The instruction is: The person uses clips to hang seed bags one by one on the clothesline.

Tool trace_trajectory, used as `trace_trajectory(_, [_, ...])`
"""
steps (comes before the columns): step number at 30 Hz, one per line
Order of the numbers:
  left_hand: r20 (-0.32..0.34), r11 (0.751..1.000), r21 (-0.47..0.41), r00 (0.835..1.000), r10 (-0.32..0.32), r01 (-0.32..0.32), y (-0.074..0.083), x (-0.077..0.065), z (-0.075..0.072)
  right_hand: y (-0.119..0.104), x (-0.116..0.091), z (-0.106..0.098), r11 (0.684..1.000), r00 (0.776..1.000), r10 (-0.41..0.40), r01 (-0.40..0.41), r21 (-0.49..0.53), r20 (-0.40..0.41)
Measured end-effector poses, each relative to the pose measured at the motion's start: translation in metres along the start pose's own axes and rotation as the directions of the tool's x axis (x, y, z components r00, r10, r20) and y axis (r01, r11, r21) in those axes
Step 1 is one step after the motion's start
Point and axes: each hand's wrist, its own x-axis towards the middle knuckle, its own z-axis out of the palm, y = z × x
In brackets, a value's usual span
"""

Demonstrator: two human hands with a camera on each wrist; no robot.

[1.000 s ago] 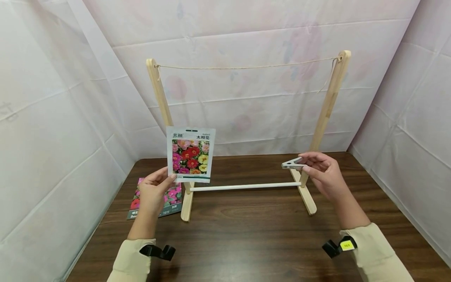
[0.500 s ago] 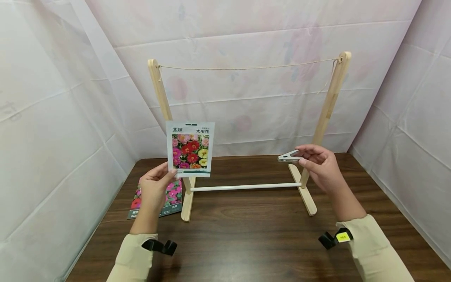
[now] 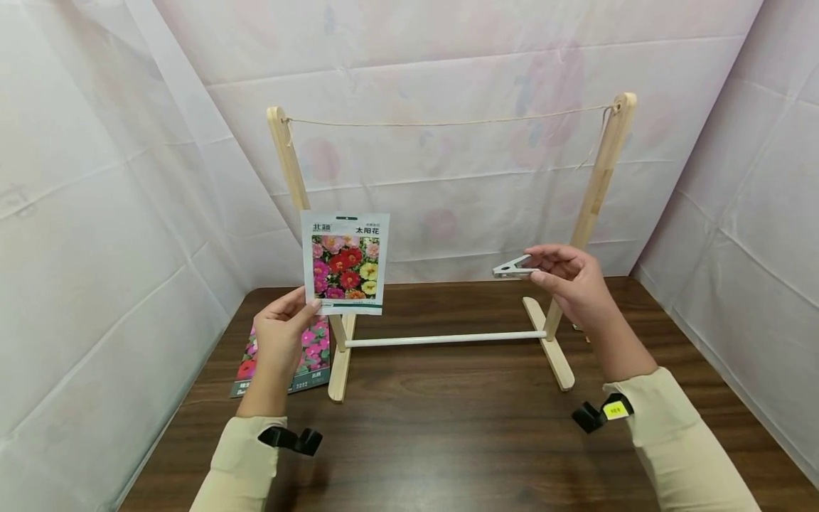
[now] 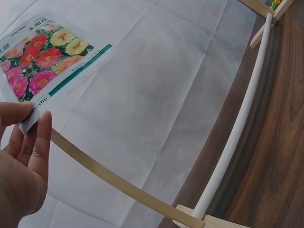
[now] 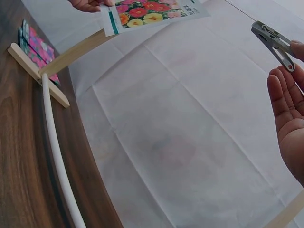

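Note:
A white seed packet with red, pink and yellow flowers is held upright by my left hand, which pinches its lower left corner between thumb and fingers. In the left wrist view the thumb lies on the printed face of the packet. My right hand pinches a grey metal clothespin by its handle ends, its nose pointing left. That clothespin also shows in the right wrist view. Both hands are raised in front of a wooden stand, below the twine tied between its posts.
The stand has a left post, a right post and a white crossbar low between its feet. Flower-printed packets lie on the dark wooden table behind my left wrist. Small items partly show behind my right wrist.
Both hands have risen, lifting the seed packet and the clothespin. The right hand has also moved left with the clothespin, towards the middle. The stand stays in place.

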Motion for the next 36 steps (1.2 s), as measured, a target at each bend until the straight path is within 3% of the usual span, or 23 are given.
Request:
trace_trajectory(14, [-0.034,0.999,-0.029,0.999,-0.017,0.016,0.001,0.001,0.0,-0.002,0.029,0.017,1.0,1.0,0.018,-0.018,0.002,-0.02])
trace_trajectory(36, [-0.017,0.998,-0.065,1.0,-0.007,0.006,0.002,0.002,0.004,0.001,0.044,0.033,0.992,0.999,0.052,-0.053,-0.11,-0.014])
